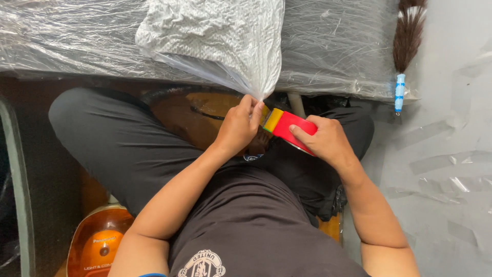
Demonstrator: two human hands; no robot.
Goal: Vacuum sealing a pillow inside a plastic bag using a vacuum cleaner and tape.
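A clear plastic bag (215,36) with white patterned cloth inside rests on a plastic-covered surface (328,46). Its gathered neck hangs down over the edge. My left hand (237,125) pinches that twisted neck. My right hand (323,138) grips a red tape dispenser (292,125) with a yellow end, pressed close against the bag's neck, right beside my left fingers. My knees in dark trousers spread out below both hands.
A brown feather duster (407,36) with a blue-and-white handle lies at the right end of the covered surface. An orange appliance (100,241) stands at lower left beside my leg. Strips of clear tape stick to the grey floor (446,179) on the right.
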